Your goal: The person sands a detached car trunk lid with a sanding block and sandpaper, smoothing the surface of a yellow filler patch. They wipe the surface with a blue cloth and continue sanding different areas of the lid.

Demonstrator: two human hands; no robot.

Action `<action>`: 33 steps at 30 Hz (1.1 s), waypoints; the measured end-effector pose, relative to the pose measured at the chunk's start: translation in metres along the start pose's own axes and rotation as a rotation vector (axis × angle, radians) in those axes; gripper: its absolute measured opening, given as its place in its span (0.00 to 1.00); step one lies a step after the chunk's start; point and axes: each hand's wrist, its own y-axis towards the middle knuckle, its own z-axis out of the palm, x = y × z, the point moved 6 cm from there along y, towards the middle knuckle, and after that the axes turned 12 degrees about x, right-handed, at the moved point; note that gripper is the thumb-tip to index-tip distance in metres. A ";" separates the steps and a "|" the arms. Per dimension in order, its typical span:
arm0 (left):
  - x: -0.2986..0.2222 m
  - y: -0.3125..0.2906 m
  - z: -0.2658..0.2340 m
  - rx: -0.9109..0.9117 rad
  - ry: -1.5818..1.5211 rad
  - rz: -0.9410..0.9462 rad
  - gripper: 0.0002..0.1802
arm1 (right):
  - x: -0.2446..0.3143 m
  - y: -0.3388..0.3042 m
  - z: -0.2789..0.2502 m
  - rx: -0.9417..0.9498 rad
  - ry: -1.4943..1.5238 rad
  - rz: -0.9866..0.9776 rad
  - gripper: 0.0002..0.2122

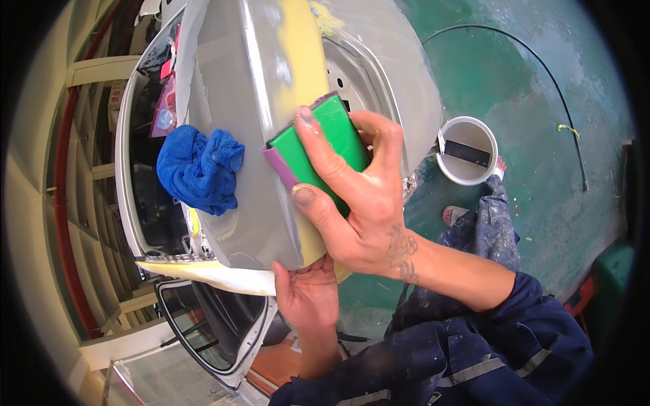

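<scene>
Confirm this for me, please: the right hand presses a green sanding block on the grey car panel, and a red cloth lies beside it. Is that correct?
Not quite: the cloth is blue, not red, as the head view shows. The rest holds: the right hand presses the green sanding block on the grey car panel, with the cloth lying beside it.

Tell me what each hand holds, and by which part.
The right hand grips the green block across its top. The left hand only grasps the panel at its lower edge.

One green block [323, 150], one blue rag [200, 169], one white bucket [466, 150], one grey car panel [237, 101], two hands.
</scene>
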 end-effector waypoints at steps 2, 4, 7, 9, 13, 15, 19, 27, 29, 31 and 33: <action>0.001 0.001 0.000 0.040 -0.057 -0.019 0.30 | 0.013 -0.029 0.010 -0.008 -0.050 0.031 0.27; -0.004 -0.011 -0.020 0.079 -0.074 -0.051 0.30 | 0.038 -0.063 0.016 0.054 -0.148 -0.096 0.28; -0.007 -0.021 -0.037 -0.062 -0.022 -0.065 0.29 | 0.046 -0.033 0.017 0.065 -0.184 -0.134 0.28; -0.008 -0.017 -0.033 -0.034 0.010 -0.003 0.29 | 0.041 0.024 0.013 -0.019 -0.125 -0.086 0.26; -0.009 -0.017 -0.019 -0.019 -0.068 -0.031 0.24 | 0.058 -0.031 0.022 0.010 -0.181 -0.090 0.25; -0.009 -0.016 -0.017 0.000 -0.090 -0.012 0.25 | 0.073 -0.048 0.024 0.082 -0.275 -0.215 0.26; -0.014 -0.011 -0.011 -0.011 -0.075 0.027 0.23 | 0.071 0.000 0.028 0.083 -0.254 -0.197 0.27; -0.007 -0.016 -0.026 0.032 -0.133 0.013 0.21 | 0.091 -0.034 0.031 0.214 -0.445 -0.317 0.26; -0.013 -0.013 -0.016 0.051 -0.069 -0.007 0.20 | 0.087 0.025 0.019 0.114 -0.443 -0.242 0.26; -0.010 -0.010 -0.019 0.041 -0.092 -0.032 0.20 | 0.077 0.027 0.022 0.084 -0.413 -0.217 0.26; -0.002 -0.013 -0.034 -0.016 -0.201 -0.024 0.20 | 0.089 -0.029 0.033 0.168 -0.475 -0.363 0.27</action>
